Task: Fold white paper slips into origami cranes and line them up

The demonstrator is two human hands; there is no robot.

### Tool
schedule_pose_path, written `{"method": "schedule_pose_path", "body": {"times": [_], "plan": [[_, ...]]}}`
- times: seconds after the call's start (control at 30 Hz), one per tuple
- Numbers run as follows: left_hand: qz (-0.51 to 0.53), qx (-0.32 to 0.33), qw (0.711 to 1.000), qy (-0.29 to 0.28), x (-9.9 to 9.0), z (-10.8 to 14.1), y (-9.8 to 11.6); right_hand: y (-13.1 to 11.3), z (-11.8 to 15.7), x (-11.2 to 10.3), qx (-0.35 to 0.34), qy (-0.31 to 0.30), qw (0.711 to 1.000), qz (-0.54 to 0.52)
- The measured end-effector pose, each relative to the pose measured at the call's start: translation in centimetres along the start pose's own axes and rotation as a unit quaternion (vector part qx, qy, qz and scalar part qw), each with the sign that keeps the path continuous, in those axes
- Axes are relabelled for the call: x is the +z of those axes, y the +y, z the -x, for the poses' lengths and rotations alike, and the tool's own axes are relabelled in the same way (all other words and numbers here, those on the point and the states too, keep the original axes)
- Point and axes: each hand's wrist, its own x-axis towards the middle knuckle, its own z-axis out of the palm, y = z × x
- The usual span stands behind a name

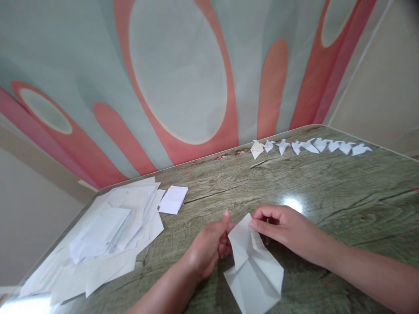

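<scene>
A partly folded sheet of white paper (254, 279) is held at the front of the table, its creased flaps opened out and its narrow tip pointing away from me. My right hand (278, 224) pinches the paper near that tip between thumb and fingers. At the paper's left edge is my left hand (209, 244), thumb raised and fingers curled against the sheet. Some of the left fingertips are hidden behind the paper.
Loose white sheets (144, 218) lie in a messy pile on the left, with a small folded stack (173, 199) beside them. Several folded paper birds (296, 147) line the far edge of the wood-grain table (209, 192). A patterned wall covering (176, 65) rises behind.
</scene>
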Motion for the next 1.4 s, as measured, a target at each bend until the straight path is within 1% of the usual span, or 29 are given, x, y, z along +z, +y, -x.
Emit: {"method": "schedule_pose_path", "body": {"times": [0.07,0.13,0.23,0.37,0.5,0.57,0.7,0.9,1.0,1.1,1.17,1.23,1.3,1.4], "plan": [[0.005,0.002,1.000,0.018,0.0,-0.2,-0.1,0.3,-0.1,0.0,0.003,0.009,1.000,0.005],[-0.003,0.012,1.000,0.022,0.1,-0.2,-0.1,0.6,-0.2,0.2,0.009,0.020,1.000,0.004],[-0.008,0.013,1.000,0.019,0.4,-0.2,-0.1,0.9,-0.2,0.4,0.017,0.030,0.999,-0.002],[0.040,-0.008,0.999,0.015,0.3,-0.2,-0.1,0.9,-0.1,0.5,0.008,0.022,1.000,-0.005],[0.078,-0.025,0.997,-0.014,0.0,-0.3,-0.3,1.1,-0.2,0.5,-0.004,0.025,1.000,-0.010],[0.080,-0.030,0.996,-0.009,0.0,-0.4,-0.4,1.2,-0.3,0.6,-0.002,0.026,1.000,-0.008],[0.052,-0.015,0.998,0.039,0.3,-0.4,-0.6,1.1,-0.2,0.6,0.006,0.041,0.999,0.007],[0.026,-0.010,0.999,0.019,0.4,-0.3,-0.4,1.0,-0.1,0.8,0.014,0.051,0.999,-0.013],[-0.049,-0.004,0.998,0.041,0.3,-0.1,-0.1,0.9,-0.1,0.8,0.014,0.049,0.998,-0.027],[-0.128,-0.002,0.989,0.079,0.5,0.0,0.1,0.8,-0.1,0.8,0.017,0.045,0.998,-0.036],[-0.165,0.003,0.982,0.088,0.6,0.0,0.0,0.7,-0.1,0.9,0.015,0.034,0.999,-0.039],[-0.190,0.012,0.978,0.083,0.7,0.0,0.0,0.6,0.0,1.0,0.009,0.021,0.999,-0.034],[-0.194,0.017,0.978,0.070,0.6,0.1,0.2,0.6,0.0,1.0,0.008,0.015,0.999,-0.028],[-0.128,0.018,0.991,0.032,0.0,0.5,1.1,0.7,-0.2,0.8,0.021,0.032,0.999,-0.038]]}}
